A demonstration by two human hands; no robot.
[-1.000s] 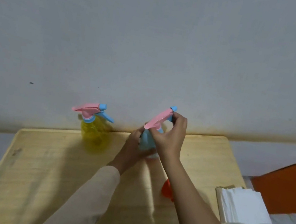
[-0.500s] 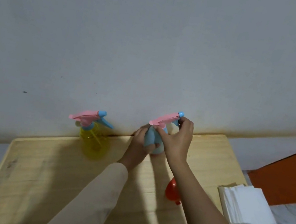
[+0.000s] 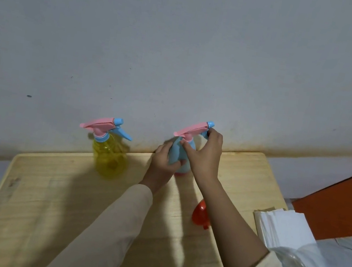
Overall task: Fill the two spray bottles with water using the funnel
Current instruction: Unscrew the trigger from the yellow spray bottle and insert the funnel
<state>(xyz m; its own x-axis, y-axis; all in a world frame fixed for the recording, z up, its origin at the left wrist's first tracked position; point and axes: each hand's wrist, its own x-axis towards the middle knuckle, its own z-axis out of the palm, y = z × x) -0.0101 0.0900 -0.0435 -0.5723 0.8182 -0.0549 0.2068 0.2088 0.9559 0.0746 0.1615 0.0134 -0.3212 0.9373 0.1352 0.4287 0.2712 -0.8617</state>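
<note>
Blue bottle (image 3: 175, 156) now upright between left hand (image 3: 162, 163) and right hand (image 3: 204, 158).

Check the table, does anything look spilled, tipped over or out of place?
No spill shows. The red funnel lies on its side on the table. The yellow bottle stands upright; the left hand and right hand grip the blue bottle.

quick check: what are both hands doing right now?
Left hand: grips the blue spray bottle by its body.
Right hand: fingers curled round that bottle's pink spray head.
</note>
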